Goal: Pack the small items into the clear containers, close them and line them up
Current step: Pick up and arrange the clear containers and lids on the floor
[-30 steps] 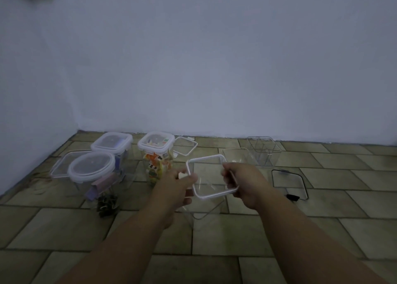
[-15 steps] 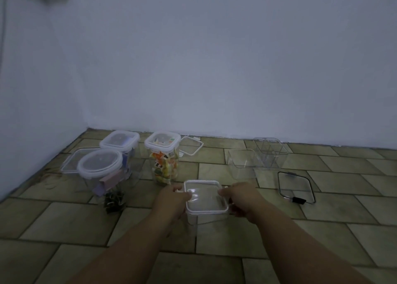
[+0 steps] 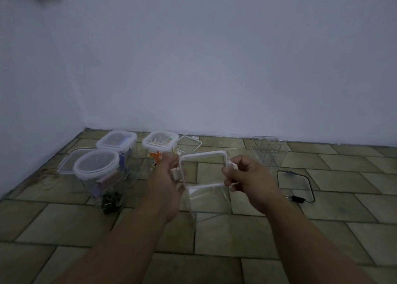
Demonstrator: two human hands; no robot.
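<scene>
A square clear lid (image 3: 203,170) with a white rim is tilted above a clear square container (image 3: 209,206) on the tiled floor. My left hand (image 3: 169,176) holds the lid's left side at its white latch flap. My right hand (image 3: 247,176) pinches the right latch flap. Three closed containers stand at the left: a round-lidded one (image 3: 97,172) with purple and pink items, a square one (image 3: 117,143) behind it, and a square one (image 3: 160,147) with colourful pieces. Black binder clips (image 3: 111,201) lie on the floor.
Two empty clear containers (image 3: 269,152) stand at the back right near the wall. A black-rimmed lid (image 3: 294,184) lies flat to the right. Loose clear lids lie at the far left (image 3: 66,163) and behind the colourful container (image 3: 190,145). The white wall runs along the back.
The lid sat flat on the clear container half a second ago. Both hands have since raised and tilted it off the container's top.
</scene>
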